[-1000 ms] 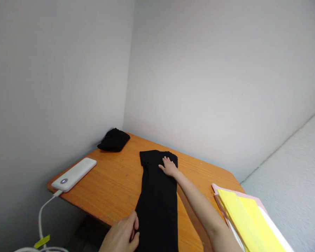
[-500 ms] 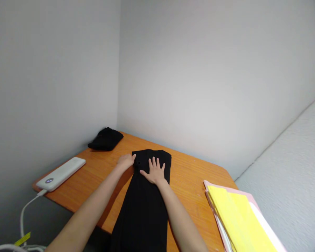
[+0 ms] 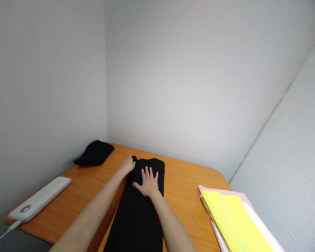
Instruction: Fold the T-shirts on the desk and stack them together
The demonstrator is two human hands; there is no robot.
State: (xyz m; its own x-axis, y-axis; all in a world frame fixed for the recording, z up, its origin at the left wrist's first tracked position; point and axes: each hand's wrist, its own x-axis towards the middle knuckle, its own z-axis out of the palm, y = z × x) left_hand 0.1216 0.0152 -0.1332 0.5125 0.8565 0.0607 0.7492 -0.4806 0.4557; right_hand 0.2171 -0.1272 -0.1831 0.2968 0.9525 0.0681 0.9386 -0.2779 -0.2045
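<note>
A long strip of black garment point(image 3: 141, 220), perhaps trousers folded lengthwise, lies over the table from its far part down past the near edge. My left hand point(image 3: 127, 165) pinches the garment's far left corner, and a bit of black cloth sticks up beside the fingers. Flat on the cloth near its far end rests my right hand point(image 3: 148, 182), fingers spread. What the garment's near end looks like is cut off by the bottom of the view.
On the wooden table point(image 3: 183, 189), a folded black cloth point(image 3: 96, 153) lies in the back left corner. A white power bank point(image 3: 40, 199) with a plugged cable sits at the left edge. Yellow folded cloth point(image 3: 231, 217) lies over pink and white ones at right. Walls border the table.
My left hand has drawn the corner slightly up and away from the flat cloth. My right hand stays spread on the garment. The camera view has tilted and shifted.
</note>
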